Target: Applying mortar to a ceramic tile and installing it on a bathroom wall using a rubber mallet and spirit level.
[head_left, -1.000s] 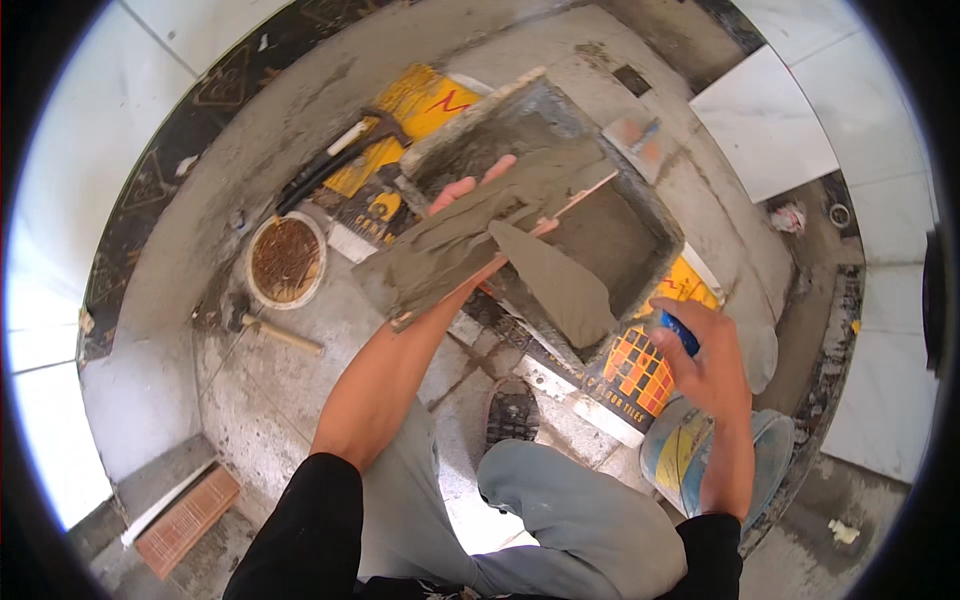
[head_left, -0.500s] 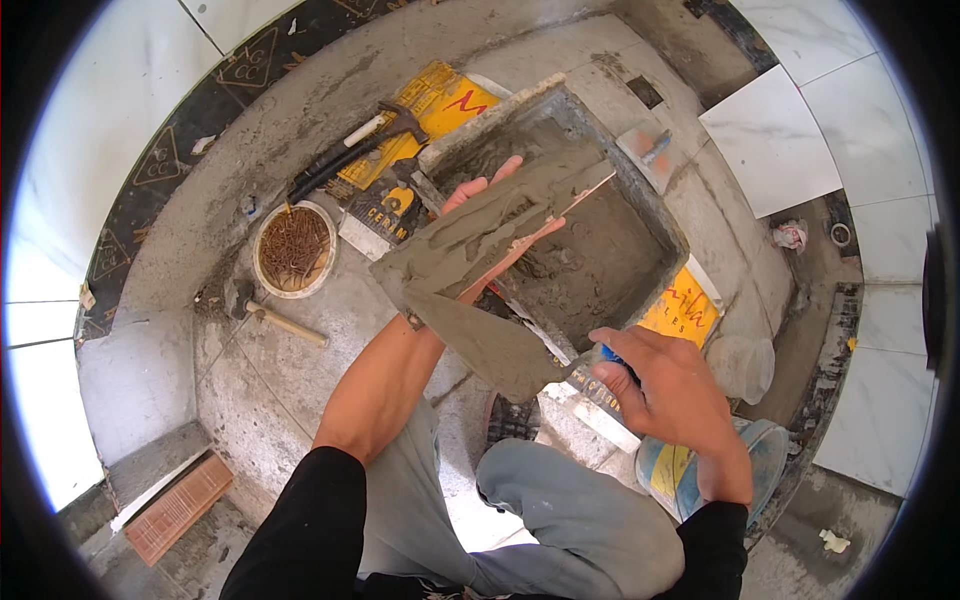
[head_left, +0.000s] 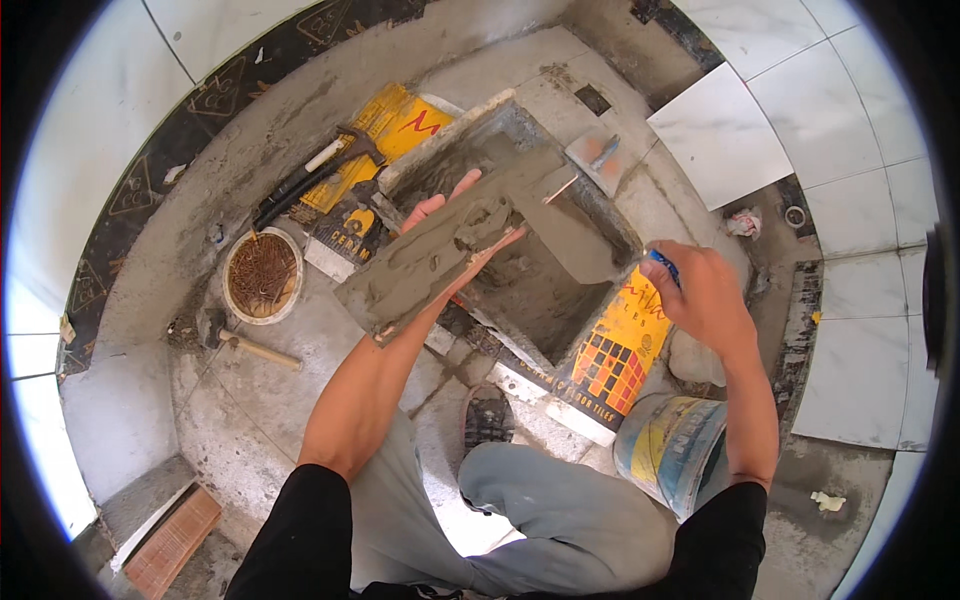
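Grey mortar (head_left: 425, 265) covers the upper face of a flat slab (head_left: 561, 189). In the head view, we hold this slab in our left hand (head_left: 440, 204) above the near left part of a mortar trough (head_left: 447, 136). The left fingers are bent around the slab from below, with their tips exposed at its far edge; the palm is hidden, so we cannot tell how firmly they press.

Our right hand (head_left: 702, 290) has its fingers curled closed around the blue handle (head_left: 658, 264) of a pointed trowel (head_left: 578, 243). The mortar-smeared blade points left across the trough, and its tip overlaps the right end of the slab; we cannot confirm contact there.

The trough contains more wet mortar and rests on yellow printed cardboard (head_left: 625, 340). Beyond its far right wall lies a flat tool (head_left: 603, 160) with a bluish handle. To the left, we locate a claw hammer (head_left: 358, 148) on the cardboard, a white round tub (head_left: 265, 319) of thin brown pieces, and a wooden-handled mallet (head_left: 262, 350) on the floor. A blue and yellow bucket (head_left: 672, 440) stands beneath our right forearm.
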